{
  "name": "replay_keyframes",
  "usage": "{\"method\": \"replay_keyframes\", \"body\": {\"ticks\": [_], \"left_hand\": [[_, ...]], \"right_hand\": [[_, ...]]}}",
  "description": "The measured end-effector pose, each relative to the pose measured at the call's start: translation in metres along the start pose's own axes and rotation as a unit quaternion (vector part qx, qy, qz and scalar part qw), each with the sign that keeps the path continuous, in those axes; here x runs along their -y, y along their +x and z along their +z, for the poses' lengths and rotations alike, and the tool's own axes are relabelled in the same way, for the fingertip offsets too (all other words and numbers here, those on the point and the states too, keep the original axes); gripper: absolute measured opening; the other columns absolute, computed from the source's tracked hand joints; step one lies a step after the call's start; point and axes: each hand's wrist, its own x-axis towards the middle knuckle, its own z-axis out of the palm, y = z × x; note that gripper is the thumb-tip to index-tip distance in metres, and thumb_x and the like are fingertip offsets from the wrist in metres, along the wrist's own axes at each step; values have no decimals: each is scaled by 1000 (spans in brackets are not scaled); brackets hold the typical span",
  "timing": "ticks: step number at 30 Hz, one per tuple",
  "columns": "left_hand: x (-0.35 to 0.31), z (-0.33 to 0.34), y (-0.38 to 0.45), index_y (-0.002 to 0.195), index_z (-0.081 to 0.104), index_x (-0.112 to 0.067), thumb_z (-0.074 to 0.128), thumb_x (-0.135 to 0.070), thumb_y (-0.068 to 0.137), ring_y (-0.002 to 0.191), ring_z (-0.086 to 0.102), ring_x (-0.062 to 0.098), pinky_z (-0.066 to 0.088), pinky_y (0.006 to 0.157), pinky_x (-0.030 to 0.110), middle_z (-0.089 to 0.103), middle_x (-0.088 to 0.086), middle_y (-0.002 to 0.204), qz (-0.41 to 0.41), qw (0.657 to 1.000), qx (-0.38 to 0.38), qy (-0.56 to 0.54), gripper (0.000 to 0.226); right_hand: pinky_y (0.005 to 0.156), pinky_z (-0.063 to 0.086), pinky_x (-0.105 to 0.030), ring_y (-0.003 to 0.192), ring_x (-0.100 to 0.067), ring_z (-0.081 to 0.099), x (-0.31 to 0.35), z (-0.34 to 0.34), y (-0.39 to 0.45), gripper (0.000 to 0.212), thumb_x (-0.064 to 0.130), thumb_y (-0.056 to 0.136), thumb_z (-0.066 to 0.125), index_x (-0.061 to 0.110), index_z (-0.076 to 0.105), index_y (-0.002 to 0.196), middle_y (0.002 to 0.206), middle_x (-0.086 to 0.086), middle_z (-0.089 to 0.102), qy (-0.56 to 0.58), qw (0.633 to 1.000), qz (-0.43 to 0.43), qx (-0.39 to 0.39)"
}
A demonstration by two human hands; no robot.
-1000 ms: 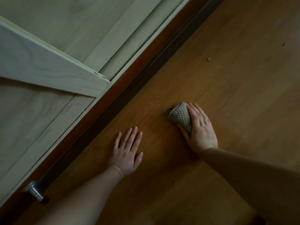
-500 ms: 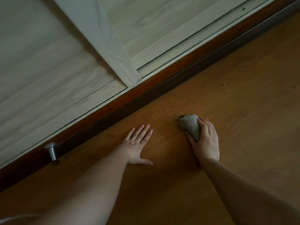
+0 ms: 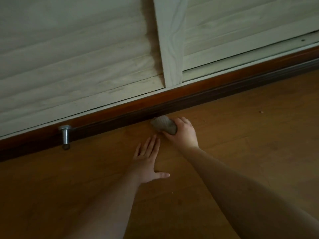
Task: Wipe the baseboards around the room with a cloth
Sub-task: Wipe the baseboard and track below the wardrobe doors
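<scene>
Now the right hand (image 3: 183, 133), fingers curled round the bunched grey knitted cloth (image 3: 163, 125), has moved it off the open floor and against the dark reddish-brown wooden baseboard (image 3: 198, 94). Left hand (image 3: 146, 163) stays flat on the floor just below the baseboard, fingers spread. Contact made; wiping can start.

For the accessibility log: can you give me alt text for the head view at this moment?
A person's right hand grips a balled grey cloth against the dark brown baseboard, while the left hand rests flat on the wooden floor. A metal door stop sticks out of the baseboard further left, below pale wood panelling.
</scene>
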Motion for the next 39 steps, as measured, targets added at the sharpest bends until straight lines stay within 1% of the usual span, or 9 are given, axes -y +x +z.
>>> {"method": "replay_keyframes", "body": {"ticks": [3, 13, 20, 24, 26, 29, 32, 34, 39], "left_hand": [[-3, 16, -13, 139, -46, -24, 18, -97, 61, 140, -41, 20, -18, 120, 48, -52, -3, 147, -54, 998, -10, -31, 124], [3, 12, -13, 137, -49, -29, 39, -95, 66, 137, -46, 17, -20, 118, 47, -59, -10, 140, -24, 998, 7, -56, 130], [-1, 5, -14, 133, -51, -30, 39, -92, 71, 136, -47, 19, -19, 119, 49, -61, -9, 138, -35, 998, 40, -42, 126], [-2, 3, -11, 132, -53, -29, 11, -101, 45, 136, -47, 19, -21, 118, 49, -62, -8, 137, -49, 996, 57, -37, 129], [-2, 3, -11, 131, -53, -29, 6, -100, 40, 136, -47, 19, -21, 117, 49, -62, -7, 137, -53, 996, 61, -37, 130], [-1, 3, -12, 132, -52, -30, 16, -100, 51, 135, -49, 18, -22, 117, 49, -63, -9, 136, -50, 996, 60, -40, 127], [0, 5, -12, 131, -53, -31, 31, -97, 66, 132, -51, 16, -23, 116, 48, -62, -10, 137, -46, 997, 57, -37, 125], [0, 7, -12, 131, -53, -31, 25, -99, 60, 132, -51, 16, -23, 115, 47, -61, -10, 138, -43, 997, 50, -32, 126], [0, 10, -14, 139, -47, -30, 45, -90, 72, 137, -46, 18, -21, 118, 47, -56, -6, 144, -43, 997, 23, -54, 129]], "right_hand": [[96, 48, -35, 107, -21, 56, 5, 18, 10, 48, 36, 81, 76, 12, 63, 121, 112, -4, 62, -15, 1000, -7, 6], [100, 45, -36, 111, -23, 55, -17, -11, 22, 45, 27, 82, 77, 14, 64, 123, 118, -6, 63, -16, 999, 2, -32], [99, 45, -41, 112, -28, 53, -81, -81, 31, 51, 25, 82, 77, 14, 62, 129, 118, -9, 58, -18, 982, 139, -125], [106, 42, -42, 121, -28, 49, -105, -111, 34, 58, 32, 86, 72, 19, 52, 139, 129, -7, 54, 9, 965, 209, -156], [104, 39, -36, 124, -25, 46, -108, -116, 32, 61, 39, 87, 71, 22, 49, 142, 134, -4, 54, 8, 967, 200, -156], [97, 37, -30, 121, -22, 46, -98, -106, 24, 63, 46, 87, 70, 21, 50, 141, 134, 0, 58, -4, 976, 161, -147], [96, 43, -33, 117, -22, 50, -73, -78, 11, 60, 44, 86, 71, 19, 54, 137, 131, -3, 61, -41, 994, 56, -90], [98, 46, -36, 117, -22, 54, -49, -52, 4, 59, 42, 86, 72, 17, 55, 136, 129, -4, 61, -35, 998, 3, -46], [91, 52, -33, 108, -21, 60, 7, 6, -4, 52, 37, 86, 73, 11, 58, 129, 116, -6, 64, 26, 998, -40, -35]]}}
